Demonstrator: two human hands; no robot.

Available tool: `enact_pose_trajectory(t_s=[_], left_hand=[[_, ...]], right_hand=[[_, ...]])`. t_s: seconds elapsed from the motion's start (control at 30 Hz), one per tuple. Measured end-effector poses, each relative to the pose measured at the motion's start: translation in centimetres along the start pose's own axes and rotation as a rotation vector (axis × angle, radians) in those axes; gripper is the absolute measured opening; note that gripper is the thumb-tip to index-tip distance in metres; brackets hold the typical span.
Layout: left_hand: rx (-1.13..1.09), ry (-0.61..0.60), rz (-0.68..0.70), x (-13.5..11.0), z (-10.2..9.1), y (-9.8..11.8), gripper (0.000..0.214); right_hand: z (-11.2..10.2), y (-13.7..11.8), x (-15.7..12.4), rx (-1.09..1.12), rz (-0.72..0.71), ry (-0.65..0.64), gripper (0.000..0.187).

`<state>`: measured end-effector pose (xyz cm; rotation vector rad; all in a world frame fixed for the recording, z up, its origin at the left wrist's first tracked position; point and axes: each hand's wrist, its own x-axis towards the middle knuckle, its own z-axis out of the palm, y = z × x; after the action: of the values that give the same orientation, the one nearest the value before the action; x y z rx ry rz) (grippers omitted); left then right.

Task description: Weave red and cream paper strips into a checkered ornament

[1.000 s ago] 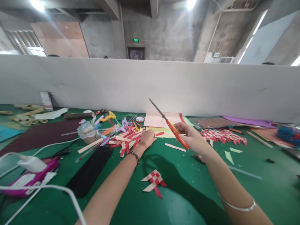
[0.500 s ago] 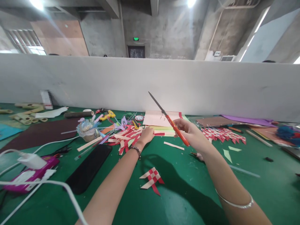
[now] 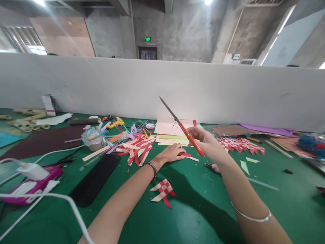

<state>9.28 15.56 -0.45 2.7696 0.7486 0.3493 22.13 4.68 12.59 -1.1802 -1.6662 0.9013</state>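
My right hand point(image 3: 201, 137) grips a pair of scissors point(image 3: 189, 135) with orange handles, raised over the table, the dark blades closed and pointing up and left. Low over the tabletop, my left hand point(image 3: 174, 152) has its fingers closed on a red paper strip point(image 3: 186, 155). Beside that strip lies a pale pink strip point(image 3: 194, 158). Nearer to me rests a woven red-and-pink paper piece point(image 3: 164, 191) with loose tails. A heap of red and pink strips point(image 3: 138, 147) is left of my left hand. Behind both hands are stacked pink sheets point(image 3: 165, 127).
More woven pieces point(image 3: 241, 145) lie in a row at right. A pen-like tool point(image 3: 212, 167) sits under my right forearm. At left are a black case point(image 3: 95, 181), a magenta power strip point(image 3: 33, 189) with white cables, and a yellow glue gun point(image 3: 116, 122). A white partition point(image 3: 127, 88) stands behind.
My left hand has moved right and toward me, from the strips by the pink sheets, bringing the red strip beside the loose pink one. My right hand with the scissors has hardly moved.
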Motion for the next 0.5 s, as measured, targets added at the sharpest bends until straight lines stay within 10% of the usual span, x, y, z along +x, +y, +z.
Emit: enact_pose_trajectory(t_s=[0.5], left_hand=[[0.114,-0.023,-0.003,-6.1,-2.6,-2.9,0.014]], right_hand=[[-0.1,0.2,-0.4,0.007,-0.004,0.005,0.026]])
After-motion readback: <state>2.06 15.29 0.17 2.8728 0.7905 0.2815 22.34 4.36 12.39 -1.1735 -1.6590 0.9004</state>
